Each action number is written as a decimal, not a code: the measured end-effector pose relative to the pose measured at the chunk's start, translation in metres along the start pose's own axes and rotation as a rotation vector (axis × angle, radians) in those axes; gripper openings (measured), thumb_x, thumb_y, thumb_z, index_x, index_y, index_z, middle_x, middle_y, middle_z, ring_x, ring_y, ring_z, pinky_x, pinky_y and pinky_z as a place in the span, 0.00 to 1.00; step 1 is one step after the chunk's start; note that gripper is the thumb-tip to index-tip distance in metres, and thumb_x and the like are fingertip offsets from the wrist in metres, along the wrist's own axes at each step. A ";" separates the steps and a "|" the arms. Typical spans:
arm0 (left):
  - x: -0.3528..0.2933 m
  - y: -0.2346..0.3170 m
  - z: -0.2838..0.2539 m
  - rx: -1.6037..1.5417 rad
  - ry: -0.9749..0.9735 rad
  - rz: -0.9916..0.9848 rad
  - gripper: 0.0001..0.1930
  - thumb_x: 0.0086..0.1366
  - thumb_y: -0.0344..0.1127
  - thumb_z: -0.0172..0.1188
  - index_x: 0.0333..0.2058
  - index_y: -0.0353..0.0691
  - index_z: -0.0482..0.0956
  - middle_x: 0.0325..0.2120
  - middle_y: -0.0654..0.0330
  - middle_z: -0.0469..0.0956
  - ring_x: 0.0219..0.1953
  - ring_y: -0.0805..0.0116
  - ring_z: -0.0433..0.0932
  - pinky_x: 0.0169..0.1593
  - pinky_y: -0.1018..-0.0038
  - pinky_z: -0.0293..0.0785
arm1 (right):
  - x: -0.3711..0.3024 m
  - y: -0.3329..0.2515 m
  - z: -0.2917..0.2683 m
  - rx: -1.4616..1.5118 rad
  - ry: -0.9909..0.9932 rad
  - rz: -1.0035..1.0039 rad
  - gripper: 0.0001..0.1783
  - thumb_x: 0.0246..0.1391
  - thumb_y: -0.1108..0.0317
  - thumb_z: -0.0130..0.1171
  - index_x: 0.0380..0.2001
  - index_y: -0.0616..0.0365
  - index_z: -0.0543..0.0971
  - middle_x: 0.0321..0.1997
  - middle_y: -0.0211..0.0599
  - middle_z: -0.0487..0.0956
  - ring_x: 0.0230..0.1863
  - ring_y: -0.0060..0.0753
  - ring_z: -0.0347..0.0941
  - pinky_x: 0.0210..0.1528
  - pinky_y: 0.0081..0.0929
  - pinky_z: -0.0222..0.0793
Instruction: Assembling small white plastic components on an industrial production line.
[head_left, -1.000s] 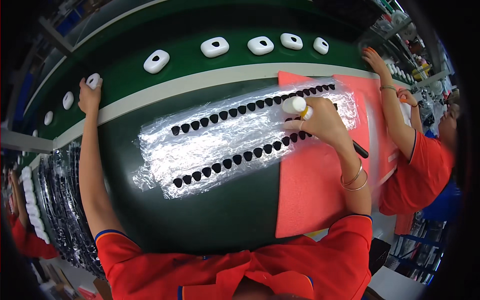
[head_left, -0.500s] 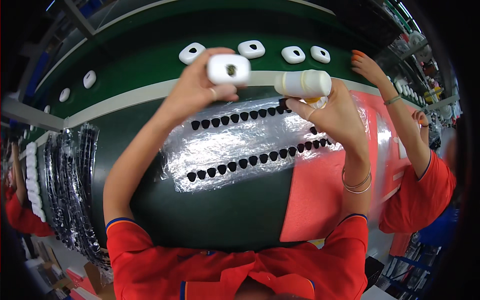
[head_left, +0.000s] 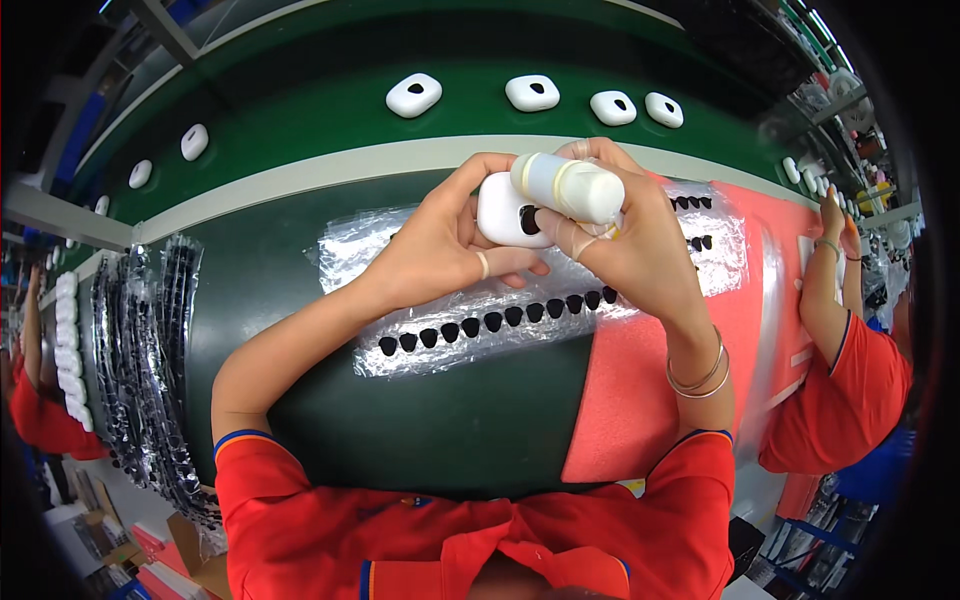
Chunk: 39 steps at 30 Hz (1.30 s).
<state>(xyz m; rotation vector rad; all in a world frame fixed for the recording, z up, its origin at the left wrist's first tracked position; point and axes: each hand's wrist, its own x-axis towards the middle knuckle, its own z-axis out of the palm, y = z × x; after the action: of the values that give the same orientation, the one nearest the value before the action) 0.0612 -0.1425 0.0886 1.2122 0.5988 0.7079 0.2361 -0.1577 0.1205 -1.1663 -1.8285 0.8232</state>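
Note:
My left hand (head_left: 432, 248) is closed round the edge of a white rounded plastic housing (head_left: 497, 212), above the worktable. In my right hand (head_left: 648, 235) a white capped bottle (head_left: 580, 188) lies across the palm and fingers. The right thumb touches a small black pad (head_left: 529, 220) lying against the housing's face. Finger cots cover some fingertips on both hands. Beneath them is a clear plastic sheet (head_left: 400, 362) bearing black pads in rows, such as this near-row pad (head_left: 493, 322). My hands and the housing hide part of the far row.
Beyond the table's pale rail, a green conveyor (head_left: 300, 120) carries several white housings (head_left: 413, 95) with black spots. Pink foam (head_left: 625, 400) lies at right. Plastic-wrapped dark strips (head_left: 150, 360) and stacked white pieces (head_left: 70, 350) are at left. A co-worker's red sleeve (head_left: 845, 400) is far right.
My hands have come together, bringing the housing and bottle close. A black pad now covers the dark recess on the housing. Housings on the conveyor have shifted right; the co-worker's arm has drawn back.

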 end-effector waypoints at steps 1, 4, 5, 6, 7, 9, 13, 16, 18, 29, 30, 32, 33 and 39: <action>0.000 -0.001 0.001 -0.002 0.001 0.028 0.26 0.54 0.19 0.53 0.49 0.40 0.55 0.36 0.54 0.71 0.34 0.66 0.77 0.32 0.76 0.77 | -0.001 0.001 -0.001 -0.096 -0.033 -0.043 0.13 0.36 0.77 0.60 0.31 0.66 0.74 0.36 0.36 0.71 0.35 0.32 0.70 0.37 0.25 0.66; 0.001 0.000 0.000 0.005 0.021 0.040 0.24 0.53 0.21 0.56 0.47 0.39 0.56 0.31 0.56 0.72 0.27 0.70 0.76 0.28 0.78 0.76 | -0.003 -0.002 -0.001 -0.189 -0.040 -0.065 0.19 0.38 0.77 0.60 0.39 0.62 0.71 0.37 0.33 0.70 0.37 0.26 0.69 0.39 0.21 0.66; 0.002 0.000 -0.001 0.014 0.039 0.024 0.24 0.53 0.22 0.57 0.47 0.38 0.57 0.29 0.57 0.72 0.25 0.72 0.76 0.26 0.79 0.76 | -0.004 -0.003 0.000 -0.186 -0.013 -0.042 0.23 0.39 0.77 0.60 0.43 0.61 0.69 0.37 0.34 0.70 0.38 0.26 0.69 0.40 0.21 0.66; 0.003 0.001 -0.002 0.015 0.040 0.024 0.24 0.53 0.22 0.57 0.47 0.38 0.57 0.29 0.57 0.72 0.25 0.72 0.76 0.26 0.79 0.76 | -0.005 -0.004 -0.001 -0.185 -0.013 -0.043 0.23 0.39 0.77 0.60 0.43 0.61 0.69 0.37 0.34 0.70 0.38 0.26 0.69 0.40 0.21 0.66; 0.002 0.001 -0.005 0.022 0.045 0.039 0.23 0.53 0.22 0.57 0.46 0.38 0.58 0.28 0.58 0.72 0.23 0.73 0.75 0.24 0.80 0.75 | -0.004 -0.004 -0.001 -0.092 0.026 -0.120 0.26 0.39 0.77 0.60 0.45 0.59 0.66 0.37 0.35 0.71 0.38 0.27 0.69 0.40 0.21 0.66; 0.002 0.001 -0.011 0.025 0.055 0.056 0.22 0.53 0.23 0.57 0.46 0.37 0.59 0.27 0.58 0.72 0.22 0.74 0.75 0.22 0.80 0.74 | -0.002 -0.008 0.002 -0.006 0.092 -0.318 0.25 0.41 0.76 0.61 0.45 0.59 0.66 0.35 0.37 0.73 0.39 0.27 0.71 0.40 0.21 0.66; 0.001 -0.007 -0.020 0.007 0.061 0.067 0.22 0.53 0.23 0.57 0.46 0.38 0.60 0.27 0.58 0.72 0.20 0.74 0.74 0.22 0.80 0.73 | -0.003 -0.011 0.013 -0.218 -0.194 0.029 0.20 0.42 0.72 0.61 0.41 0.59 0.70 0.33 0.38 0.75 0.36 0.26 0.73 0.40 0.21 0.66; 0.000 -0.016 -0.027 -0.018 0.091 0.026 0.22 0.51 0.23 0.57 0.45 0.40 0.61 0.26 0.59 0.72 0.20 0.74 0.74 0.22 0.81 0.72 | -0.002 -0.004 0.016 -0.116 -0.179 0.028 0.20 0.42 0.72 0.61 0.42 0.58 0.70 0.35 0.38 0.75 0.37 0.28 0.72 0.39 0.22 0.66; 0.007 -0.002 -0.034 0.226 0.056 0.068 0.23 0.53 0.28 0.58 0.47 0.41 0.61 0.32 0.60 0.72 0.26 0.74 0.73 0.26 0.82 0.71 | -0.003 -0.009 0.007 -0.115 -0.088 -0.062 0.20 0.41 0.73 0.61 0.41 0.58 0.70 0.33 0.36 0.75 0.33 0.28 0.73 0.36 0.21 0.67; 0.046 -0.028 -0.209 1.646 0.905 0.262 0.26 0.55 0.56 0.51 0.46 0.46 0.72 0.47 0.49 0.68 0.51 0.51 0.63 0.53 0.61 0.59 | -0.026 0.015 -0.053 -0.490 0.054 0.250 0.12 0.37 0.67 0.63 0.26 0.62 0.76 0.19 0.30 0.73 0.23 0.19 0.69 0.26 0.19 0.64; 0.039 -0.028 -0.236 1.725 1.068 0.332 0.26 0.55 0.58 0.50 0.46 0.47 0.72 0.46 0.48 0.68 0.51 0.51 0.64 0.53 0.60 0.59 | -0.028 0.029 -0.058 -0.495 0.061 0.211 0.13 0.37 0.67 0.63 0.27 0.62 0.76 0.20 0.31 0.74 0.23 0.20 0.69 0.27 0.20 0.65; 0.024 -0.014 -0.274 1.774 1.308 0.091 0.32 0.52 0.63 0.50 0.48 0.47 0.69 0.47 0.41 0.64 0.52 0.47 0.63 0.53 0.58 0.59 | -0.033 0.043 -0.072 -0.547 0.045 0.277 0.16 0.36 0.66 0.64 0.30 0.63 0.77 0.24 0.35 0.77 0.25 0.23 0.71 0.28 0.22 0.66; 0.014 -0.014 -0.304 1.782 1.451 -0.006 0.37 0.49 0.68 0.49 0.52 0.49 0.66 0.50 0.39 0.60 0.54 0.45 0.59 0.54 0.55 0.56 | -0.035 0.045 -0.078 -0.601 0.043 0.329 0.16 0.36 0.66 0.65 0.30 0.63 0.77 0.24 0.36 0.77 0.24 0.25 0.71 0.28 0.23 0.66; -0.020 -0.017 -0.361 1.380 1.359 -0.321 0.36 0.49 0.59 0.56 0.54 0.48 0.61 0.53 0.46 0.60 0.54 0.52 0.61 0.54 0.50 0.53 | -0.046 0.067 -0.080 -0.699 -0.034 0.498 0.26 0.26 0.58 0.72 0.28 0.65 0.76 0.23 0.41 0.76 0.25 0.36 0.72 0.30 0.27 0.67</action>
<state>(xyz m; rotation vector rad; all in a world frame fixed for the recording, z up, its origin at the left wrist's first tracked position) -0.2179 0.0627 -0.0173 1.6229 2.6575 0.7604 0.3452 -0.1681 0.0891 -2.1183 -1.9392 0.4538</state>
